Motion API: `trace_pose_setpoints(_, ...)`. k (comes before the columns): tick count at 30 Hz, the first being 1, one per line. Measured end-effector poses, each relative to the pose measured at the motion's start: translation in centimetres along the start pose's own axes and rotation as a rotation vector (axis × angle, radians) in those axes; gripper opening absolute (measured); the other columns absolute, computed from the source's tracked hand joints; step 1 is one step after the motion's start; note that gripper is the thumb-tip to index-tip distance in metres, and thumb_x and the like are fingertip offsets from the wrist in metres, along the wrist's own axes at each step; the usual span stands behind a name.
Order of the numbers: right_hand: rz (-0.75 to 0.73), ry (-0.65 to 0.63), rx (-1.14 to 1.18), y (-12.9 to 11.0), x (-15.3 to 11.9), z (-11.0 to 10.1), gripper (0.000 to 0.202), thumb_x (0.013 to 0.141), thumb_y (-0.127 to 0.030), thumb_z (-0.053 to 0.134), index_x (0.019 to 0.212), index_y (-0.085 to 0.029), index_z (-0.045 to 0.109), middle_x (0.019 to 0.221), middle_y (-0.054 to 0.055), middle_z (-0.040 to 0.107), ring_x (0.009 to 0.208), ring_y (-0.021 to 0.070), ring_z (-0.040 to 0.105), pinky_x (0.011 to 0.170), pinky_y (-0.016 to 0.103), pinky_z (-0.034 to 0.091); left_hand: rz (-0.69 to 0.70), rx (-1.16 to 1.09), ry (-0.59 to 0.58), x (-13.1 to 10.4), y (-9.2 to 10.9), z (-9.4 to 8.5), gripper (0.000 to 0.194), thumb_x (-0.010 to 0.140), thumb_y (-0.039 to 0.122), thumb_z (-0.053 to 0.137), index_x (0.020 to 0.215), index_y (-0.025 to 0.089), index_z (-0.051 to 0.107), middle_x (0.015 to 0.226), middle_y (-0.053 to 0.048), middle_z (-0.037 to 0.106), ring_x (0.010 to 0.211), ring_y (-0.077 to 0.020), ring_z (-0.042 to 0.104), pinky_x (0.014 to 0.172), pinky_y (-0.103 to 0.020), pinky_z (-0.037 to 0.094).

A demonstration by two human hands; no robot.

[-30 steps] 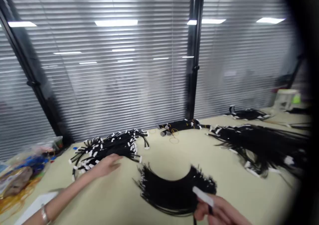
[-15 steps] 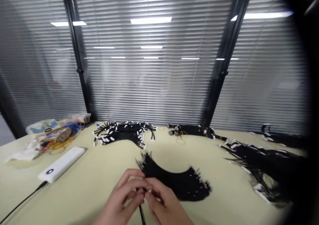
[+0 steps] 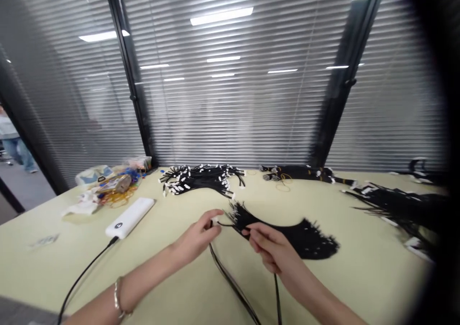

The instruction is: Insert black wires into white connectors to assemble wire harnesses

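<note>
The cables (image 3: 309, 241) look matt black plastic, the connector (image 3: 214, 220) white plastic, the surface (image 3: 176, 291) smooth and matt, the bracelet (image 3: 117, 294) shiny metal.

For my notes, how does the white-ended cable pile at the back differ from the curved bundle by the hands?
The pile has chunky white ends; the bundle has finer tips. The pile is in full view; the right hand partly hides the bundle. Both are mostly black and lie on the table.
</note>
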State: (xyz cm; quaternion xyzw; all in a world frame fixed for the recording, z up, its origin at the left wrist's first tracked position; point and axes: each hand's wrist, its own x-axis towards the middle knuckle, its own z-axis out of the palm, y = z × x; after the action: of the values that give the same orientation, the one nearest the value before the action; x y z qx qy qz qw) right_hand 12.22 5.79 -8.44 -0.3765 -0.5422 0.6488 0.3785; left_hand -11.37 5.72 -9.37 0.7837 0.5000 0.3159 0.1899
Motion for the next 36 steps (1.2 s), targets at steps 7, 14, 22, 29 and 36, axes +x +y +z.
trace_pose_setpoints(7, 0.030, -0.009, -0.221, -1.7, 0.1, -0.1, 0.033, 0.079, -0.048, 0.054, 0.089, -0.016, 0.058, 0.060, -0.005, 0.044, 0.040, 0.0023, 0.017, 0.038, 0.020, 0.009, 0.416, 0.492, -0.077, -0.9, -1.3, -0.7, 0.043, 0.089, 0.014, 0.034, 0.125, 0.030, 0.050, 0.141, -0.011, 0.038, 0.099, -0.0239, 0.056, 0.085, -0.039, 0.043)
trace_pose_setpoints(14, -0.172, 0.012, -0.582, -1.2, 5.1, -1.4, 0.021, 0.077, -0.036, 0.054, 0.068, -0.017, 0.057, 0.060, -0.001, 0.046, 0.055, 0.0098, 0.038, 0.051, 0.023, 0.027, 0.121, -0.161, -0.377, -1.7, 0.5, 0.6, 0.034, 0.082, 0.020, 0.050, 0.115, 0.023, 0.056, 0.090, -0.004, 0.062, 0.060, -0.0092, 0.050, 0.056, -0.020, 0.041)
trace_pose_setpoints(22, -0.124, -0.086, -0.682, 2.1, 8.0, -1.8, 0.019, 0.080, -0.031, 0.048, 0.071, -0.017, 0.055, 0.065, -0.002, 0.049, 0.061, 0.0113, 0.041, 0.058, 0.024, 0.032, -0.125, -0.619, -0.611, -1.7, -0.8, 0.9, 0.050, 0.073, 0.027, 0.066, 0.121, 0.025, 0.051, 0.093, -0.005, 0.065, 0.059, -0.0071, 0.047, 0.058, -0.021, 0.040)
trace_pose_setpoints(29, -0.187, -0.100, -0.690, 2.1, 8.8, -1.4, 0.019, 0.083, -0.031, 0.045, 0.073, -0.017, 0.053, 0.061, -0.003, 0.045, 0.055, 0.0096, 0.038, 0.054, 0.023, 0.029, -0.056, -0.779, -0.709, -1.8, -0.3, 1.0, 0.043, 0.076, 0.021, 0.064, 0.116, 0.024, 0.049, 0.098, -0.006, 0.066, 0.063, -0.0070, 0.048, 0.059, -0.021, 0.039)
trace_pose_setpoints(36, -0.204, -0.118, -0.878, 2.6, 8.5, -1.5, 0.019, 0.085, -0.028, 0.043, 0.074, -0.018, 0.055, 0.068, -0.002, 0.054, 0.063, 0.0113, 0.047, 0.059, 0.023, 0.033, -0.205, -0.905, -0.739, -2.0, -1.1, 1.8, 0.054, 0.067, 0.023, 0.075, 0.113, 0.024, 0.048, 0.094, -0.006, 0.067, 0.070, -0.0093, 0.059, 0.063, -0.023, 0.044)
